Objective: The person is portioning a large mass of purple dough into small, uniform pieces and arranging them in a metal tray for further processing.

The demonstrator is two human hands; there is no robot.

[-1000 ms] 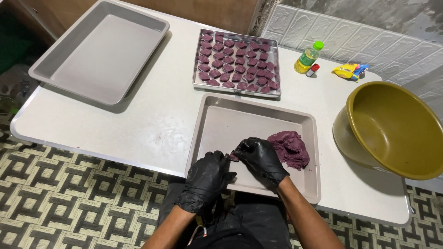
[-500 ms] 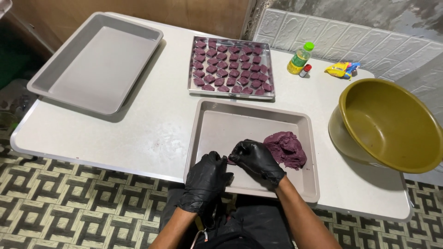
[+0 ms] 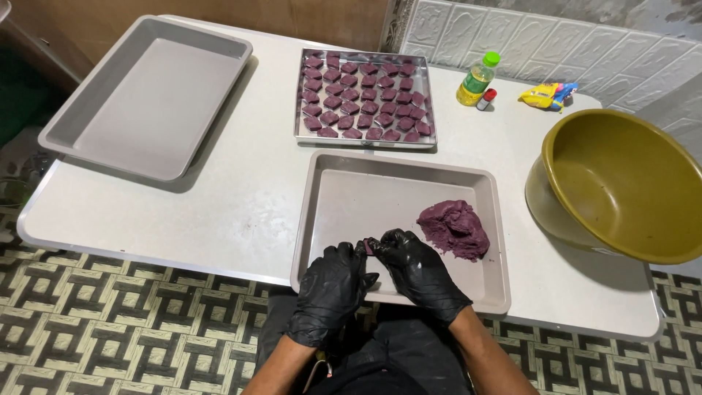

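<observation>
Both my hands wear black gloves and meet over the near edge of a grey metal tray [image 3: 344, 197]. My left hand [image 3: 330, 289] and my right hand [image 3: 417, 272] pinch a small purple dough piece [image 3: 369, 247] between their fingertips. A lump of purple dough [image 3: 455, 228] lies in the same tray, just right of my right hand. Beyond it, a flat tray [image 3: 365, 140] carries several rows of shaped purple pieces [image 3: 363, 93].
A large grey tray [image 3: 146, 95] with nothing in it sits at the table's far left. An olive-green bowl [image 3: 621, 183] stands at the right. A small bottle with a green cap [image 3: 477, 77], a tiny red-capped vial [image 3: 485, 99] and a yellow packet [image 3: 545, 95] lie by the tiled wall.
The view has shifted slightly. My hands stay together at the tray's near edge, working the small dough piece, a little closer to the rim than before.
</observation>
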